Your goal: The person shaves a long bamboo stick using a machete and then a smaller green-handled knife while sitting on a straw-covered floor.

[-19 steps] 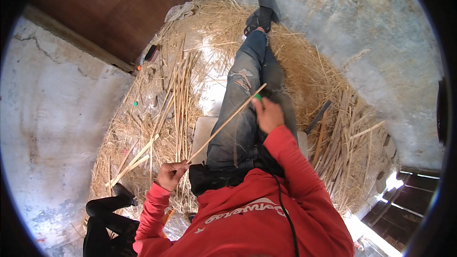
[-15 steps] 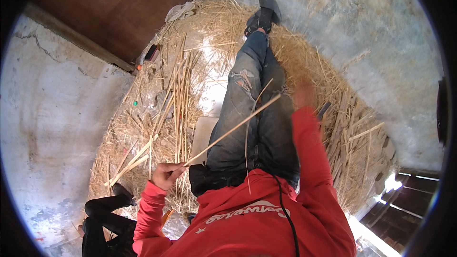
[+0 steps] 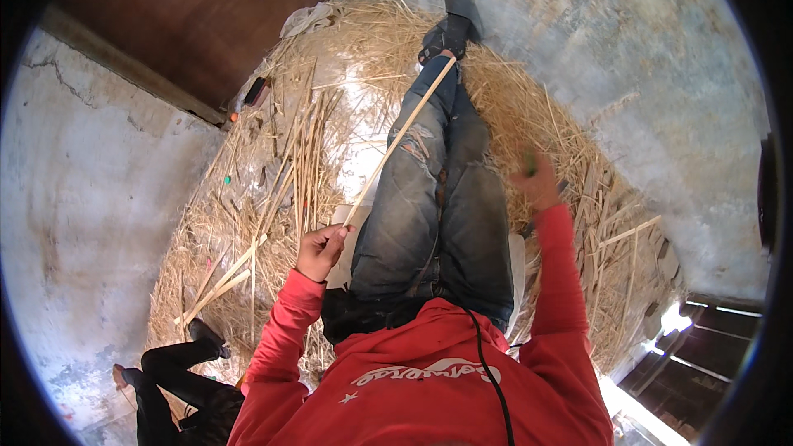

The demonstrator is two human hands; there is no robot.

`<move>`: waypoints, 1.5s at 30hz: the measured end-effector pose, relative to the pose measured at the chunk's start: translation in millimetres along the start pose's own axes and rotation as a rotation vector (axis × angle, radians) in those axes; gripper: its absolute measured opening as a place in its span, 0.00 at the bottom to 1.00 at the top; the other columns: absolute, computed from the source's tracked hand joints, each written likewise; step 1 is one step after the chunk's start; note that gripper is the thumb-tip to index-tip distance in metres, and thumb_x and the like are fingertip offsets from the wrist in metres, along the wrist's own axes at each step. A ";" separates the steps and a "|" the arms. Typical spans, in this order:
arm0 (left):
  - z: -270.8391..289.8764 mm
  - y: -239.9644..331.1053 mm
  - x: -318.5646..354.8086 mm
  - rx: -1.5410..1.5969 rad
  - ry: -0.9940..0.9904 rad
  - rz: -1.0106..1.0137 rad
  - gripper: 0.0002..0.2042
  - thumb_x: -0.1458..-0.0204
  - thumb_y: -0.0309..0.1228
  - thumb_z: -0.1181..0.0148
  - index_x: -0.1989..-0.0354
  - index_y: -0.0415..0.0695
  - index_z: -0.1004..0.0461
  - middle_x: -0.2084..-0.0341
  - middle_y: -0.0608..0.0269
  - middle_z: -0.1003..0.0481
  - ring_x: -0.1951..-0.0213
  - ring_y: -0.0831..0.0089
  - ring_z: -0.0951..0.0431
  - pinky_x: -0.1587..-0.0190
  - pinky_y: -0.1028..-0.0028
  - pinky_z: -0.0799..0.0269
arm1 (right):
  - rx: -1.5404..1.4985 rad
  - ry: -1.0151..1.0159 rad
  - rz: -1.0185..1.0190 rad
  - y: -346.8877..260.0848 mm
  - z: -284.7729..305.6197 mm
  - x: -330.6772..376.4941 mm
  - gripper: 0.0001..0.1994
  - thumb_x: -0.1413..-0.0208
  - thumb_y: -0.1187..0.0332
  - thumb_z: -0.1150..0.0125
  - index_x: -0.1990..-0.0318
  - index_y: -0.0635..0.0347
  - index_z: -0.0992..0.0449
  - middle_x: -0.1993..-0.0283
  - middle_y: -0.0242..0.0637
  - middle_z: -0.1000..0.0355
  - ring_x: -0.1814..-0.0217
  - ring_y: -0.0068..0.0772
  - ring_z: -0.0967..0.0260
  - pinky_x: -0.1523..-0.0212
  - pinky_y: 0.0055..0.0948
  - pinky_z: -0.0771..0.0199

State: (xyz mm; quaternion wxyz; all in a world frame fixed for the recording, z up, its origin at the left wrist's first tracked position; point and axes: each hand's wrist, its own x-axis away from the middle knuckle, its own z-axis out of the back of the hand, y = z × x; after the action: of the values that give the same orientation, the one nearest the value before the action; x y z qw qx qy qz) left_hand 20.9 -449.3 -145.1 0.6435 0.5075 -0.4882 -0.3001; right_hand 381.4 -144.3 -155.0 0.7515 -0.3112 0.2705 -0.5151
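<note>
My left hand (image 3: 324,253) is closed around the near end of a long, thin bamboo strip (image 3: 395,145). The strip slants away over my outstretched legs, its far end close to my ankles. To the right of my knees is my right hand (image 3: 538,183), smeared by motion. A blurred green patch (image 3: 529,163) shows at its fingers; whether it is something held I cannot make out. Beside that wrist a dark, narrow object (image 3: 562,187) is partly hidden.
Straw and shavings (image 3: 376,25) cover the floor. Long strips (image 3: 307,161) lie to the left, and wood pieces (image 3: 591,239) to the right. Another person's dark-clothed legs (image 3: 178,363) reach in at lower left. Rough walls (image 3: 644,58) and a brown panel (image 3: 190,16) enclose the space.
My left hand has moved forward and right, swinging the strip's far end toward my feet. A thin, curved sliver over my lap is no longer seen there. My blurred right hand has shifted slightly nearer.
</note>
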 end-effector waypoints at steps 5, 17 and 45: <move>-17.1 8.2 -14.2 0.071 -0.041 0.026 0.16 0.33 0.38 0.45 0.53 0.36 0.20 0.87 0.77 0.39 0.87 0.88 0.45 0.82 0.80 0.53 | -0.073 -0.542 -0.023 -66.6 -69.9 65.8 0.22 0.55 0.49 0.25 0.66 0.61 0.21 0.67 0.49 0.22 0.61 0.53 0.23 0.57 0.43 0.25; -46.0 9.9 -19.1 0.161 -0.075 0.037 0.15 0.33 0.37 0.46 0.53 0.36 0.21 0.88 0.76 0.39 0.87 0.86 0.46 0.83 0.80 0.53 | 0.370 -0.834 -0.153 -91.4 -85.9 91.9 0.23 0.55 0.52 0.26 0.65 0.66 0.19 0.60 0.55 0.21 0.55 0.57 0.23 0.53 0.49 0.24; -72.3 -7.5 -39.8 -0.305 -0.096 -0.155 0.12 0.37 0.31 0.42 0.55 0.35 0.19 0.67 0.54 0.17 0.64 0.76 0.20 0.57 0.75 0.26 | -0.179 -0.208 -0.038 -90.5 -107.3 96.4 0.20 0.38 0.56 0.41 0.71 0.68 0.26 0.74 0.54 0.27 0.67 0.62 0.27 0.65 0.50 0.30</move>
State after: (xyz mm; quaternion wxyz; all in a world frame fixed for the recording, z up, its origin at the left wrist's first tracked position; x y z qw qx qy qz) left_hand 75.4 -390.4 -165.6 0.6640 0.4252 -0.4263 -0.4434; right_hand 279.8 -280.4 -166.5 0.7349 -0.4336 0.2300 -0.4680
